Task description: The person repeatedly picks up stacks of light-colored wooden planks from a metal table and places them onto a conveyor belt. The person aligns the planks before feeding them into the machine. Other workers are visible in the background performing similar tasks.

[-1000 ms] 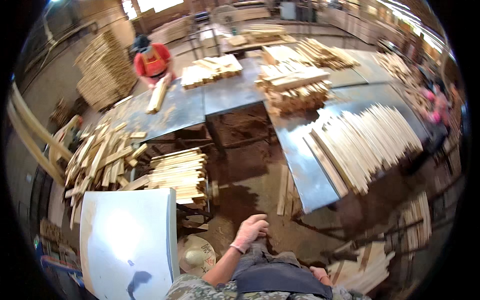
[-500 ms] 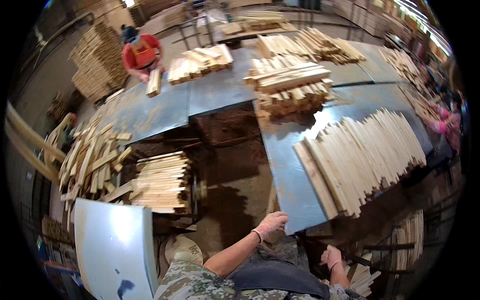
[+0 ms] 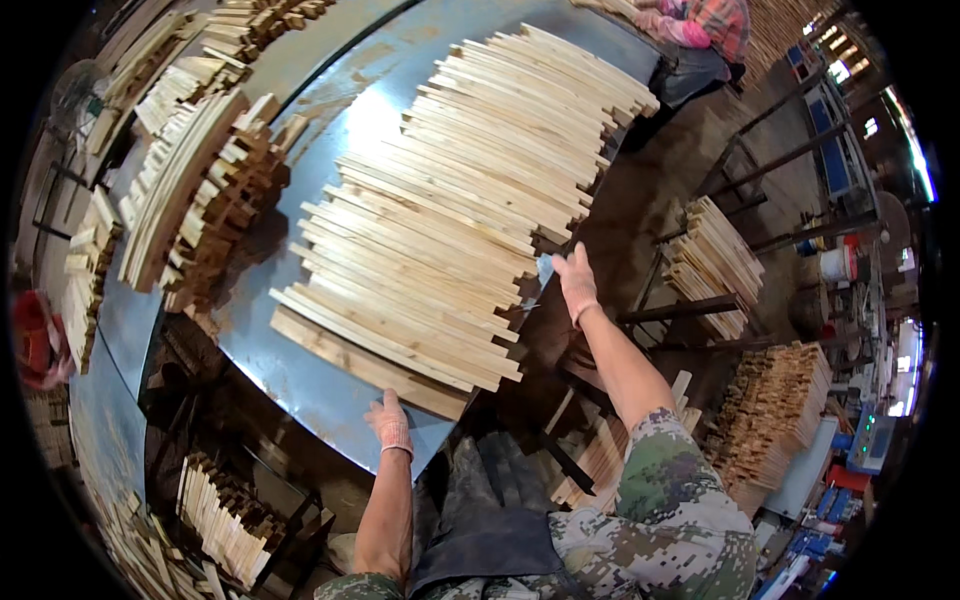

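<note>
A row of pale wooden strips (image 3: 450, 180) lies side by side on a metal-topped table (image 3: 330, 425), their ends uneven. Along the row's near side is a wider board (image 3: 365, 362). My left hand (image 3: 390, 422), in a pale glove, rests by that board near the table's front corner, fingers stretched out and holding nothing. At the table's right edge my right hand (image 3: 576, 285), also gloved, is beside the strip ends with its fingers apart. A small light-blue scrap (image 3: 544, 268) shows next to its fingertips.
Stacked wood pieces (image 3: 185, 190) stand left of the row. A person in a plaid top (image 3: 715, 25) works at the far end; a red-clad person (image 3: 40, 335) is at far left. Bundles of strips (image 3: 710, 265) sit on racks to the right, near a tall wood stack (image 3: 770, 410).
My view has swung right, toward the table with the strips. My right hand has risen from low by my side to the table's right edge; my left remains by the front corner, beside the board.
</note>
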Available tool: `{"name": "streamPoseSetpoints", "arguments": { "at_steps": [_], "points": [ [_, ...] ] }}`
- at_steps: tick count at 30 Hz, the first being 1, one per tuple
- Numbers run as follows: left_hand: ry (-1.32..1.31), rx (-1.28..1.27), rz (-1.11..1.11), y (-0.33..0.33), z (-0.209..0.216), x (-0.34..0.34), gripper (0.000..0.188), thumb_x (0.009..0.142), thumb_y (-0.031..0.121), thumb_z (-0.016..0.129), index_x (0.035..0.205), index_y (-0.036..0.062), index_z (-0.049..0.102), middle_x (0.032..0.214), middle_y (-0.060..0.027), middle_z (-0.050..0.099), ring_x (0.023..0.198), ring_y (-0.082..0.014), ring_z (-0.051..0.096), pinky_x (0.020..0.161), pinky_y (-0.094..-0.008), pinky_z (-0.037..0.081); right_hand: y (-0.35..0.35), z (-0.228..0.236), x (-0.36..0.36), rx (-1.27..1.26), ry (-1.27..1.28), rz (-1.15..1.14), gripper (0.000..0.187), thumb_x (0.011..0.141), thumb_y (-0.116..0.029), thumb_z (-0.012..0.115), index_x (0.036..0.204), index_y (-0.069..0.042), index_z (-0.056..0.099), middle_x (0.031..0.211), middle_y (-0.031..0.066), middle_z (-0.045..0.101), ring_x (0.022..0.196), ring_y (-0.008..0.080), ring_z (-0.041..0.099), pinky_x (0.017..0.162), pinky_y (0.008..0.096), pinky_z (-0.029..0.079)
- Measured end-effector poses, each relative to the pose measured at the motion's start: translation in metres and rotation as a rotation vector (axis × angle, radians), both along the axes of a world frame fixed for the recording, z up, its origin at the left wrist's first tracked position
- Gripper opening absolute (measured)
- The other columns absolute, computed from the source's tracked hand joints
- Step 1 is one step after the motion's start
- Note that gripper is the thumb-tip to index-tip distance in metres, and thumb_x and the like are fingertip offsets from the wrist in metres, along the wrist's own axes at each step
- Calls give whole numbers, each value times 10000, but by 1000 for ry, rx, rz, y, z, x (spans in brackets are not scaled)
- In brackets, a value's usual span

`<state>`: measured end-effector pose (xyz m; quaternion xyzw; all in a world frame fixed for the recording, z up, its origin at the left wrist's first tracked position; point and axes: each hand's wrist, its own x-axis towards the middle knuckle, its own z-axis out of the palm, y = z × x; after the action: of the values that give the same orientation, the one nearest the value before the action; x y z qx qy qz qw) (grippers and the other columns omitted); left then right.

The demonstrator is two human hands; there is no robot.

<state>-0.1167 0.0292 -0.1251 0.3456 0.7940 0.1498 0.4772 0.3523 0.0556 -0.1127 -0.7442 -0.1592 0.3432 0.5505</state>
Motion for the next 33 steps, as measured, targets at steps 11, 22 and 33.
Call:
{"name": "streamPoseSetpoints", "arguments": {
  "at_steps": [11, 22, 33],
  "points": [
    [-744, 96, 795, 38, 48, 51, 277, 975, 331, 699, 1144, 112, 691, 1003, 5, 692, 893, -159, 648, 819, -346, 529, 62, -18, 23, -70, -191, -188, 782, 1046, -381, 661, 1596, 92, 366, 1545, 216, 572, 1445, 291, 517, 1196, 370, 373],
    [-188, 466, 383, 77, 20, -87, 220, 1035, 250, 642, 1061, 47, 724, 838, 31, 593, 772, -90, 509, 706, -284, 424, -59, 12, -77, -233, -13, 561, 549, 1068, -314, 662, 1464, 59, 589, 1451, 220, 659, 1372, 273, 615, 1157, 348, 457],
    [385, 293, -211, 137, -49, -180, 596, 1116, 398, 489, 1581, 30, 430, 1622, -240, 447, 1535, -380, 374, 1260, -469, 290, 193, -34, -138, 107, -90, 635, 653, 1084, -166, 616, 1644, 32, 344, 1562, 175, 546, 1427, 238, 518, 1191, 337, 396]
  ]
}}
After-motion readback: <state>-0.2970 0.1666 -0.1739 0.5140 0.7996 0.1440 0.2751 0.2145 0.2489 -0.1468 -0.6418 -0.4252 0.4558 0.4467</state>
